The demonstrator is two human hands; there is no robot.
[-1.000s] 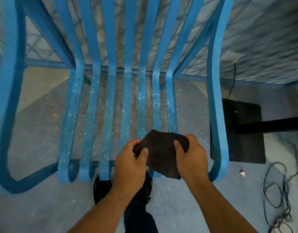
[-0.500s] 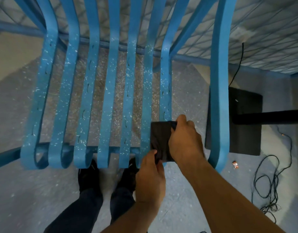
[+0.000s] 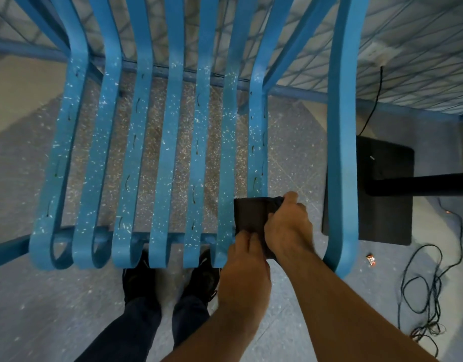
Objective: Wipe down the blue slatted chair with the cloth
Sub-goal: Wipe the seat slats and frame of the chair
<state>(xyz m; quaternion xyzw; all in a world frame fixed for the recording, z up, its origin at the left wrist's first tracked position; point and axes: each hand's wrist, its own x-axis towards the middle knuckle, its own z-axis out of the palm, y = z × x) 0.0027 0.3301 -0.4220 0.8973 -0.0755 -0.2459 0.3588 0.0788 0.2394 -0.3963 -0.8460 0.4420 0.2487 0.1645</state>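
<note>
The blue slatted chair (image 3: 170, 163) fills the view from above, its seat slats speckled with white flecks. A dark folded cloth (image 3: 250, 215) lies on the front end of the rightmost seat slat. My right hand (image 3: 287, 228) grips the cloth's right side, with fingers curled over its far edge. My left hand (image 3: 244, 265) pinches the cloth's near edge with its fingertips. Both hands hide the cloth's lower part.
My two dark shoes (image 3: 170, 280) stand on the speckled floor under the seat's front edge. A black flat base (image 3: 382, 194) with a black pole lies right of the chair's arm. Loose black cables (image 3: 429, 291) coil on the floor at far right.
The view has shifted so more of the seat shows. The cloth went from loosely bunched between both hands to folded flat on the rightmost slat. My left hand moved up to its near edge.
</note>
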